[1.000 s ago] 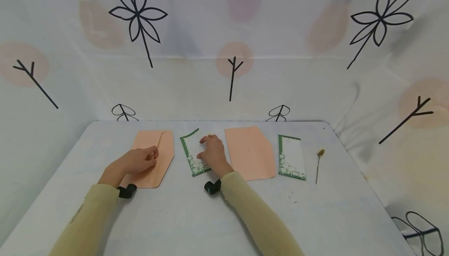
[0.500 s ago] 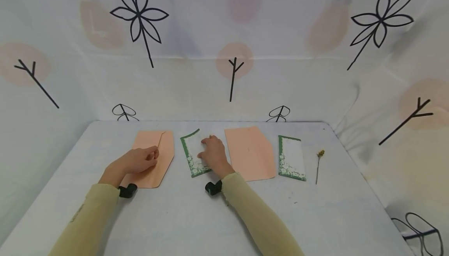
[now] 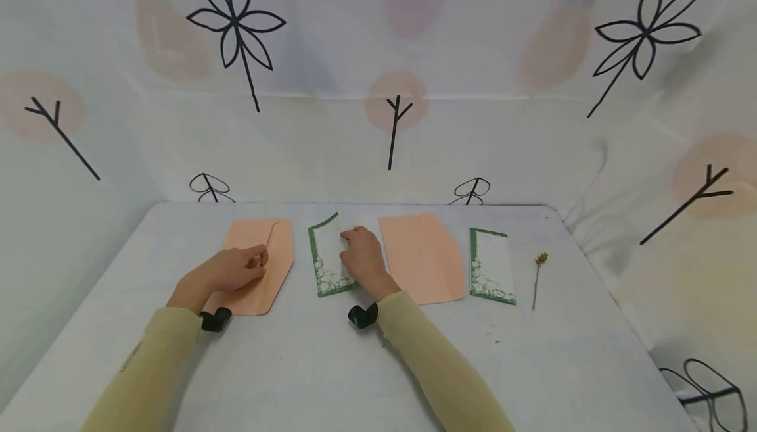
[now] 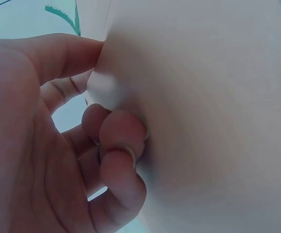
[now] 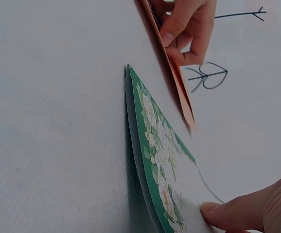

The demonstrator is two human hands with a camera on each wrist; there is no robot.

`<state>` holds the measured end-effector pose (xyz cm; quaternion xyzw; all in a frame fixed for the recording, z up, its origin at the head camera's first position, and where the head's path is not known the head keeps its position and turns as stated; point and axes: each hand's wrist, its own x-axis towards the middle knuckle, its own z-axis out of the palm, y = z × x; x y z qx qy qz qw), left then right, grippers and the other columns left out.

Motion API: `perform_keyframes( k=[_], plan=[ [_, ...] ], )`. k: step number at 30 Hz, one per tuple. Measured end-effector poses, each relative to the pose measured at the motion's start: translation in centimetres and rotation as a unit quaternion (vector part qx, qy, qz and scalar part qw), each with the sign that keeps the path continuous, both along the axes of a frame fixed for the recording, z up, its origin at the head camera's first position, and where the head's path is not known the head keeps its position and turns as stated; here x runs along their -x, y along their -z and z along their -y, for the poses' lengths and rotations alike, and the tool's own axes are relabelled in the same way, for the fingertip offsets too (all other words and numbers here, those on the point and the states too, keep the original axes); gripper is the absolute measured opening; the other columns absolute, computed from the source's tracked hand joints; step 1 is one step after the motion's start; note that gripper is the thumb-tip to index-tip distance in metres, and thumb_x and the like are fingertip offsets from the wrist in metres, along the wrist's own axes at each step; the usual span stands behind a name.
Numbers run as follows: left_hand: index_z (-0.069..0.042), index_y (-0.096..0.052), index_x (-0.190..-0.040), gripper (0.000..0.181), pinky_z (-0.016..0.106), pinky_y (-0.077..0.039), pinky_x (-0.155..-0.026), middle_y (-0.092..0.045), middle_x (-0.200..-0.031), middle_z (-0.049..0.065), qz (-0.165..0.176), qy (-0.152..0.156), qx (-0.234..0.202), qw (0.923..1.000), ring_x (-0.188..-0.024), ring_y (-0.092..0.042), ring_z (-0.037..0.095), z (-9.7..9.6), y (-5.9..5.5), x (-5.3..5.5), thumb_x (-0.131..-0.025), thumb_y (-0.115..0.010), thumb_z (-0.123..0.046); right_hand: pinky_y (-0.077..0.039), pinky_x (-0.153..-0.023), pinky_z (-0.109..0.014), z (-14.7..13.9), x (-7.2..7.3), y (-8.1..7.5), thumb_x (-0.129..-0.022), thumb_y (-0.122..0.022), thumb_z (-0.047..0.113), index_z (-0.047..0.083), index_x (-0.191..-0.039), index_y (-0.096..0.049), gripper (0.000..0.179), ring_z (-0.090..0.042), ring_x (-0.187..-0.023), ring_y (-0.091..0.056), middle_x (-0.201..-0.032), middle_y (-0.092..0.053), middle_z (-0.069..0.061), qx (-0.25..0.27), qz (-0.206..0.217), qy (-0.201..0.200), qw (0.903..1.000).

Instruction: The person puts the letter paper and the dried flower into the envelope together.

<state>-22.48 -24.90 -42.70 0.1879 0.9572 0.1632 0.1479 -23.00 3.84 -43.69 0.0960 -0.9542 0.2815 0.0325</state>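
Note:
My left hand [image 3: 227,273] is over the left peach envelope [image 3: 280,254]. In the left wrist view its thumb and index finger pinch a paper edge of the envelope [image 4: 228,121], the other fingers curled below. My right hand [image 3: 363,254] holds the right side of a white card [image 3: 325,254] with a green floral border. The right wrist view shows my thumb pressed on the face of this card [image 5: 165,155], which stands tilted and bowed; the fingers behind it are mostly hidden.
A second peach envelope [image 3: 421,258] lies just right of my right hand. Further right are another green-bordered card [image 3: 493,264] and a dried flower on a thin stem [image 3: 537,277]. The white table [image 3: 331,379] ends at a patterned cloth backdrop [image 3: 319,149].
My right fingers have drawn closer together on the card, and the card has turned slightly and shifted a little up and to the right. My left hand holds its place on the envelope.

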Motion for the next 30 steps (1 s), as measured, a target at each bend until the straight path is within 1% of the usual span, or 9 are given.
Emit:
perform_keyframes(
  k=[5, 9, 12, 15, 19, 22, 26, 28, 30],
  plan=[
    [-0.020, -0.049, -0.096, 0.005, 0.032, -0.032, -0.059, -0.041, -0.066, -0.002, -0.003, -0.002, -0.001, 1.0000, -0.059, -0.045, 0.017, 0.0, 0.1, 0.0, -0.096, -0.054, -0.020, -0.050, -0.092, -0.041, 0.0, -0.6, -0.7, -0.091, -0.070, 0.009, 0.005, -0.125, -0.068, 0.035, -0.029, -0.115, -0.061, -0.129, -0.060, -0.015, -0.005, -0.013, 0.004, 0.9999],
    [-0.019, -0.048, -0.095, 0.005, 0.032, -0.032, -0.059, -0.040, -0.066, -0.003, -0.010, 0.001, -0.005, 0.9999, -0.058, -0.044, 0.016, -0.1, 0.1, 0.0, -0.096, -0.053, -0.019, -0.054, -0.075, -0.035, -0.2, -1.1, -1.3, -0.092, -0.067, 0.009, 0.006, -0.124, -0.069, 0.032, -0.023, -0.098, -0.067, -0.126, -0.062, -0.012, 0.009, -0.016, 0.006, 0.9998],
    [-0.019, -0.048, -0.095, 0.005, 0.032, -0.031, -0.059, -0.039, -0.066, -0.003, -0.011, 0.001, -0.010, 0.9999, -0.057, -0.043, 0.016, -0.1, 0.1, -0.1, -0.095, -0.053, -0.019, -0.050, -0.062, -0.029, -0.5, -1.4, -1.6, -0.094, -0.063, 0.009, 0.007, -0.124, -0.069, 0.030, -0.017, -0.084, -0.066, -0.126, -0.062, -0.010, 0.020, -0.014, 0.002, 0.9997],
    [-0.019, -0.048, -0.095, 0.005, 0.032, -0.031, -0.059, -0.040, -0.067, -0.003, -0.010, 0.000, -0.015, 0.9998, -0.057, -0.043, 0.016, -0.1, 0.0, -0.1, -0.095, -0.054, -0.019, -0.043, -0.055, -0.026, -0.7, -1.5, -1.8, -0.094, -0.059, 0.006, 0.007, -0.125, -0.068, 0.032, -0.014, -0.073, -0.062, -0.127, -0.062, -0.011, 0.031, -0.013, -0.010, 0.9994],
    [-0.019, -0.048, -0.096, 0.006, 0.032, -0.031, -0.059, -0.041, -0.067, -0.003, -0.006, -0.002, -0.018, 0.9998, -0.058, -0.043, 0.016, -0.1, 0.0, -0.1, -0.095, -0.054, -0.019, -0.037, -0.053, -0.027, -0.9, -1.6, -2.2, -0.092, -0.056, 0.002, 0.006, -0.126, -0.067, 0.036, -0.015, -0.065, -0.055, -0.129, -0.061, -0.012, 0.048, 0.000, -0.025, 0.9986],
    [-0.019, -0.049, -0.096, 0.006, 0.032, -0.032, -0.058, -0.041, -0.067, -0.002, -0.002, -0.006, -0.016, 0.9999, -0.058, -0.043, 0.016, 0.0, 0.0, -0.1, -0.095, -0.055, -0.020, -0.040, -0.058, -0.027, -0.9, -1.6, -2.5, -0.092, -0.054, 0.001, 0.008, -0.128, -0.067, 0.038, -0.016, -0.070, -0.056, -0.130, -0.061, -0.011, 0.061, 0.024, -0.026, 0.9975],
    [-0.019, -0.049, -0.097, 0.006, 0.032, -0.032, -0.059, -0.042, -0.067, -0.002, -0.003, -0.009, -0.012, 0.9999, -0.059, -0.044, 0.016, 0.1, 0.0, -0.1, -0.096, -0.055, -0.020, -0.047, -0.069, -0.030, -0.7, -1.6, -2.8, -0.093, -0.056, 0.001, 0.011, -0.129, -0.067, 0.038, -0.017, -0.088, -0.062, -0.127, -0.062, -0.008, 0.100, 0.054, -0.022, 0.9933],
    [-0.019, -0.049, -0.097, 0.006, 0.032, -0.032, -0.059, -0.043, -0.068, -0.002, -0.002, -0.011, -0.011, 0.9999, -0.059, -0.044, 0.017, 0.1, 0.0, -0.2, -0.096, -0.055, -0.020, -0.048, -0.071, -0.030, -0.6, -1.7, -2.9, -0.094, -0.056, 0.001, 0.012, -0.128, -0.067, 0.037, -0.018, -0.095, -0.064, -0.125, -0.063, -0.007, 0.118, 0.062, -0.024, 0.9908],
    [-0.019, -0.049, -0.097, 0.007, 0.032, -0.032, -0.059, -0.043, -0.068, -0.002, 0.001, -0.014, -0.009, 0.9999, -0.059, -0.045, 0.017, 0.2, 0.1, -0.2, -0.096, -0.056, -0.020, -0.048, -0.072, -0.029, -0.4, -1.7, -2.9, -0.095, -0.055, 0.001, 0.014, -0.127, -0.068, 0.037, -0.019, -0.097, -0.063, -0.124, -0.063, -0.007, 0.125, 0.061, -0.029, 0.9898]
  ],
)
